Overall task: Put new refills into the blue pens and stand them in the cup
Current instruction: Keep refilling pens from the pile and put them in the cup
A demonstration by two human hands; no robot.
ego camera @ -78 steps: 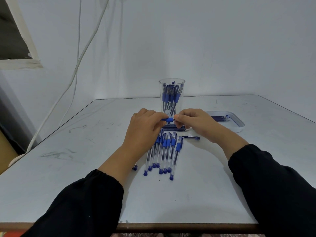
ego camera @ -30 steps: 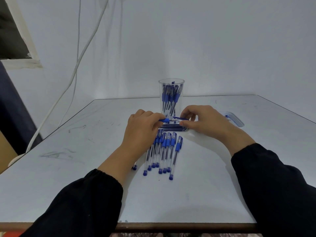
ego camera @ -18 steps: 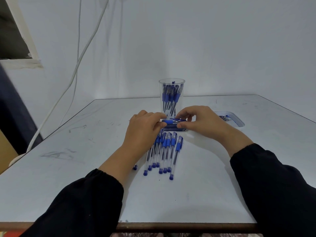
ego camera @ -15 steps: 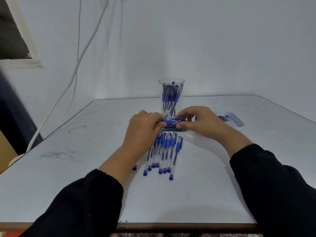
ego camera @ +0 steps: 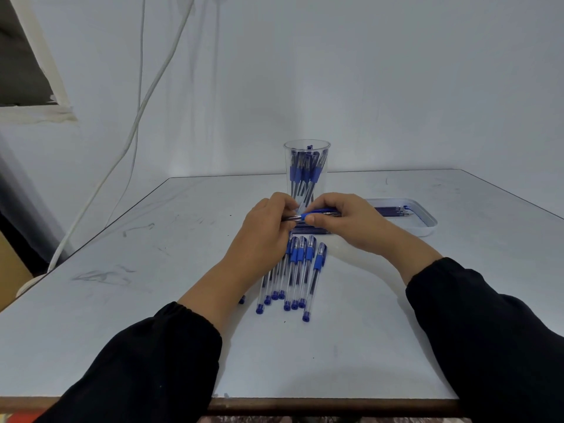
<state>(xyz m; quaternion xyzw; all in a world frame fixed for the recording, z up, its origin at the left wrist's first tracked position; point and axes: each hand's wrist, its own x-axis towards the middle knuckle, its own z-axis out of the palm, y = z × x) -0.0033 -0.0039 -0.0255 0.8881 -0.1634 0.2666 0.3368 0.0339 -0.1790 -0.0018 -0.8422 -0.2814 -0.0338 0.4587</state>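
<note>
Both hands meet on one blue pen [ego camera: 308, 215] just above the middle of the frame: the left hand [ego camera: 265, 230] pinches the clear barrel end, and the right hand [ego camera: 348, 222] curls its fingers round the blue grip end, thumb pressed against it. That pen lies roughly level between them, raised off the grey table [ego camera: 381, 315]. Directly behind it stands the clear plastic cup [ego camera: 307, 166], upright, with several blue pens inside leaning against its wall. Just below the hands a row of blue pens [ego camera: 300, 276] lies side by side, capped ends toward the near edge; the left wrist hides part of it. Under the held pen a bundle of dark refills [ego camera: 311, 231] lies crosswise. At centre right a shallow white tray [ego camera: 427, 224] holds more refills [ego camera: 393, 211].
</note>
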